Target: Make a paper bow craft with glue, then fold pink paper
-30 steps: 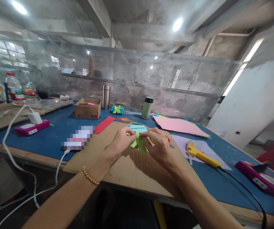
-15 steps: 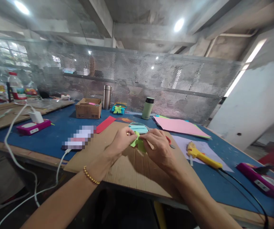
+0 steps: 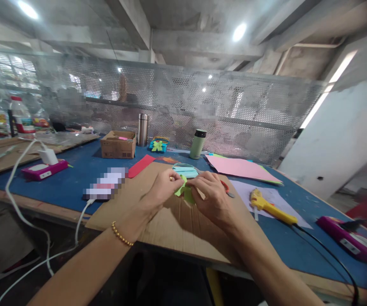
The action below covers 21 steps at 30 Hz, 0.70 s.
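Between my fingertips is a light green paper bow point(image 3: 188, 196), its loops and tails partly hidden by my fingers. My left hand point(image 3: 166, 185) pinches its left side, thumb and index finger together. From the other side my right hand point(image 3: 211, 193) is closed on the bow's right part. Just beyond lies a light blue folded paper piece point(image 3: 185, 171) with a thin curved strip at its far edge. Red-handled scissors point(image 3: 225, 186) lie partly behind my right hand. Beneath everything is a sheet of brown cardboard point(image 3: 170, 229).
To the right are a yellow glue gun point(image 3: 272, 210) on lilac paper and a purple power strip point(image 3: 345, 240). Pink paper point(image 3: 243, 169) and a green tumbler point(image 3: 197, 144) stand farther back. Leftward are a phone point(image 3: 105, 185), red paper point(image 3: 141, 165) and a cardboard box point(image 3: 118, 146).
Almost nothing differs. Both hands keep their pinch on the green paper bow in the same spot, and the view has shifted very slightly.
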Each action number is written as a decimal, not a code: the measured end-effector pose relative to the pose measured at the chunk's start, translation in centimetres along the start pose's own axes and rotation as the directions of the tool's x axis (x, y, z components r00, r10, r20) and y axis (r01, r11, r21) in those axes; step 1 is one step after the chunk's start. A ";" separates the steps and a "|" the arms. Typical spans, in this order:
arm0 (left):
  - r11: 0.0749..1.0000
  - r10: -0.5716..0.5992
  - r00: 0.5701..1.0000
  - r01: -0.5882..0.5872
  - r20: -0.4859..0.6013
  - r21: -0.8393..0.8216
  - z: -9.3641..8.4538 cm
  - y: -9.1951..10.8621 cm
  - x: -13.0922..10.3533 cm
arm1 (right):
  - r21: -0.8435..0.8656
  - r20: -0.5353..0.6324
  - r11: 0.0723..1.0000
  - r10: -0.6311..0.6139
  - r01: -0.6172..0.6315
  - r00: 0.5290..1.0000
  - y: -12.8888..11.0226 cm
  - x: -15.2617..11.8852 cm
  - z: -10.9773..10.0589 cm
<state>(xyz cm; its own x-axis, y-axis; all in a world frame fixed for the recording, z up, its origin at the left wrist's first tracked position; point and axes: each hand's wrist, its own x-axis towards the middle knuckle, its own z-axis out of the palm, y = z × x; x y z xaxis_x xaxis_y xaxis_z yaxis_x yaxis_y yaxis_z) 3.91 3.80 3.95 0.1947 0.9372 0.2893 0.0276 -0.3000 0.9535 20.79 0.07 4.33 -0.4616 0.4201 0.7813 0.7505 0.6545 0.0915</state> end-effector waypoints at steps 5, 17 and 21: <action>1.000 0.006 1.000 -0.006 -0.006 0.015 0.0 0.1 0.0 | 0.007 -0.004 1.000 -0.023 0.023 1.000 0.0 0.0 0.1; 0.990 -0.001 1.000 0.005 -0.028 0.141 -0.1 0.4 0.2 | -0.164 0.253 0.941 -0.251 0.297 0.935 -1.0 0.1 -0.9; 0.987 0.028 0.999 -0.025 -0.017 0.159 -0.3 -0.1 0.4 | -0.171 0.272 0.917 -0.308 0.360 0.912 -1.4 0.1 -1.3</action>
<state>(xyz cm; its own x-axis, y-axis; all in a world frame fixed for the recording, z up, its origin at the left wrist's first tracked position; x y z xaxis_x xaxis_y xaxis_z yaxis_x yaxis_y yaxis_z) 3.72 4.23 4.02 0.1792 0.9313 0.3170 0.1781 -0.3476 0.9206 20.24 -1.62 5.08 -0.7802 0.3526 0.5167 0.6029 0.6437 0.4713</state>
